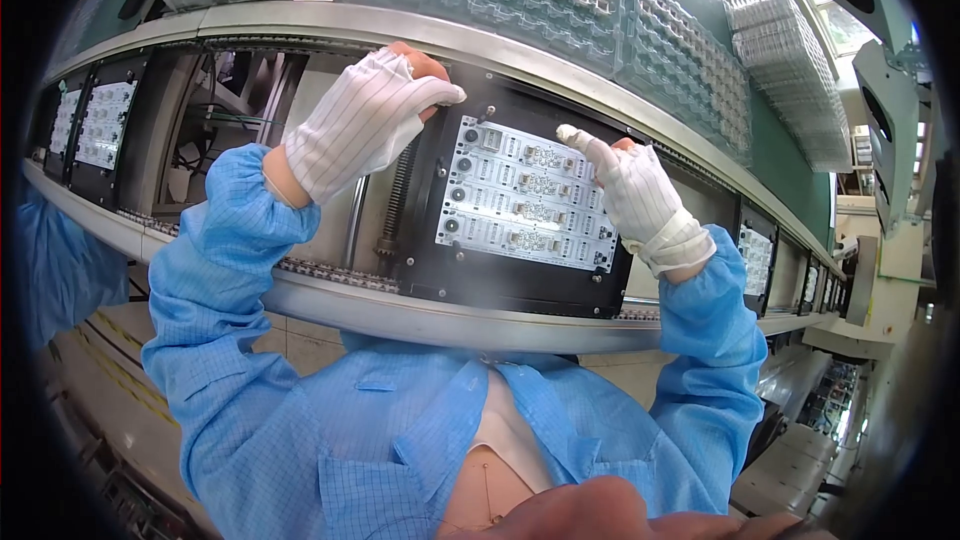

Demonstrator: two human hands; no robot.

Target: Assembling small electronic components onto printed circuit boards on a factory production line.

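A silvery-white circuit board panel (520, 205) with several rows of small metallic parts lies on a black carrier plate (475, 280) in front of me. My left hand (370, 120), in a white striped glove with some bare fingertips, is above the carrier's far left corner. Its fingers curl close to the thumb, and anything between them is hidden. At the panel's right edge is my right hand (640, 190), gloved too. One covered digit stretches left over the far row, apart from the curled bare-tipped fingers. I cannot tell whether it touches the board.
Metal conveyor rails (420, 310) with chains run left to right. Clear plastic trays (520, 0) of small parts stand on the green bench beyond. Stacked trays (795, 75) are at far right. Further carriers with boards (105, 125) sit along the line. Blue fabric (65, 265) shows at left.
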